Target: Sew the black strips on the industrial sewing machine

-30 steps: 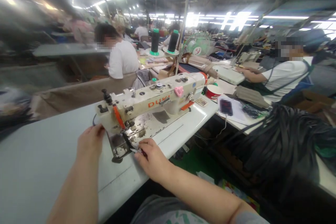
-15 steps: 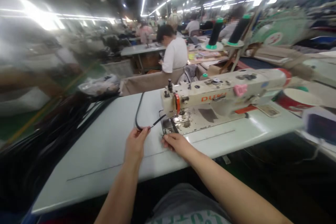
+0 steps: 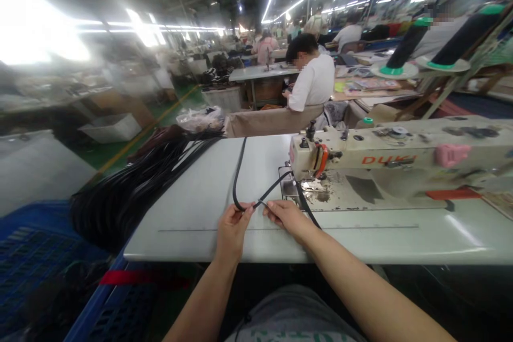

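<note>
A narrow black strap (image 3: 236, 179) runs in a bend over the white sewing table (image 3: 188, 197) and on up toward the needle area of the sewing machine (image 3: 385, 165). My left hand (image 3: 233, 227) pinches it at the bend, thumb and forefinger closed. Close beside it, my right hand (image 3: 286, 216) is closed too, its fingertips at the strap. A small, thin, greyish thing shows at those fingertips, too small to name. Another black length (image 3: 308, 208) comes out from under the machine head and passes behind my right wrist.
A thick bundle of black straps (image 3: 108, 214) hangs over the table's left edge, above a blue plastic basket (image 3: 28, 240). Beyond the table a person in a white shirt (image 3: 312, 83) sits. Black thread cones (image 3: 406, 45) stand behind the machine.
The view has swung left, bringing the blue basket into sight. My right hand has moved from beside the needle plate to the strap near my left hand, which still pinches it.
</note>
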The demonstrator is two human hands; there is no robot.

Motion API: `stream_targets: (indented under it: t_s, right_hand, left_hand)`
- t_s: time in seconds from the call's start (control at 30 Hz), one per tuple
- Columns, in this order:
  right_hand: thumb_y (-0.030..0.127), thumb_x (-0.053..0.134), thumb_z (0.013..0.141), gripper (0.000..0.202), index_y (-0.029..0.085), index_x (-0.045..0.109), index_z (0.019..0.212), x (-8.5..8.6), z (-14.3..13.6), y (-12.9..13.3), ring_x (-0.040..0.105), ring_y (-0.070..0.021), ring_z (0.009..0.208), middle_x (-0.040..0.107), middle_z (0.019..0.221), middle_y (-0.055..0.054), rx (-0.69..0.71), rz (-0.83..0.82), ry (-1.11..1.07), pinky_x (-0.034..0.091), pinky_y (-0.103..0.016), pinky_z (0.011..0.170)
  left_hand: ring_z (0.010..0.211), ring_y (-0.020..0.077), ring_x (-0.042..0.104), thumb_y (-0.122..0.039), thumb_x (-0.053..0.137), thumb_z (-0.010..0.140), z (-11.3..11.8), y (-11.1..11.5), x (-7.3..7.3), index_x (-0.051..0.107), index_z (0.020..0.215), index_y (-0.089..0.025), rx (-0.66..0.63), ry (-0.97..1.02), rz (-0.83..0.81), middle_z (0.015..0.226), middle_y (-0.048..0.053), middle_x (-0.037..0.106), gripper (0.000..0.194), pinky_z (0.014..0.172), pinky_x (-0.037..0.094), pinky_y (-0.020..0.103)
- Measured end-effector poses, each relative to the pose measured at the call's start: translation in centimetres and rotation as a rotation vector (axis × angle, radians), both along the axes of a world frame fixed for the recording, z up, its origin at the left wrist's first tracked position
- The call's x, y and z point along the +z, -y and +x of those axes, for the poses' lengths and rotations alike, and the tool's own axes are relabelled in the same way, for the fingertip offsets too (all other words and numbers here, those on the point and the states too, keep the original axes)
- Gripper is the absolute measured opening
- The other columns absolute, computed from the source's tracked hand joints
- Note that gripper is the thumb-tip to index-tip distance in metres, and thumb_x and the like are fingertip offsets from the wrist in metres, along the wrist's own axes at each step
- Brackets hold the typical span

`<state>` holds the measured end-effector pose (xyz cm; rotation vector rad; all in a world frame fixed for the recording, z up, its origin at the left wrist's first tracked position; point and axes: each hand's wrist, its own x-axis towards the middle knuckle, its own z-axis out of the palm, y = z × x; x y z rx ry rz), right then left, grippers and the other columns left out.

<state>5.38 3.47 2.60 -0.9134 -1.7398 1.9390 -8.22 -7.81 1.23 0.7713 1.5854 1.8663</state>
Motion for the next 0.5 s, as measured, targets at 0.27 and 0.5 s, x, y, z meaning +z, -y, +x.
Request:
stream_targets:
  t_s: [0.27, 0.5]
  right_hand:
    - [0.039, 0.061, 0.093, 0.019, 0.02, 0.06, 0.088, 1.4, 3.6, 0.4, 0.057, -0.0183, 0.079, 0.061, 0.082, -0.002, -0.121, 0.739, 0.383, 0.042, -0.028, 0.072]
    - [0.024, 0.054, 0.1, 0.049, 0.02, 0.051, 0.149, 0.6, 8.6, 1.2, 0.07, -0.0228, 0.089, 0.071, 0.106, -0.011, -0.169, 1.216, 1.098, 0.048, -0.029, 0.069]
  left_hand:
    - [0.104, 0.0228, 0.072, -0.054, 0.071, 0.089, -1.5, 1.3, 0.9, 0.07, 0.097, -0.017, -0.078, -0.119, -0.101, 0.106, 0.011, 0.076, 0.038, 0.096, 0.057, 0.035]
    - [0.058, 0.0141, 0.056, -0.06, 0.062, 0.086, -7.0, 2.7, 0.0, 0.072, 0.109, -0.015, -0.166, -0.319, -0.35, 0.076, 0.003, 0.066, 0.051, 0.059, 0.049, 0.029]
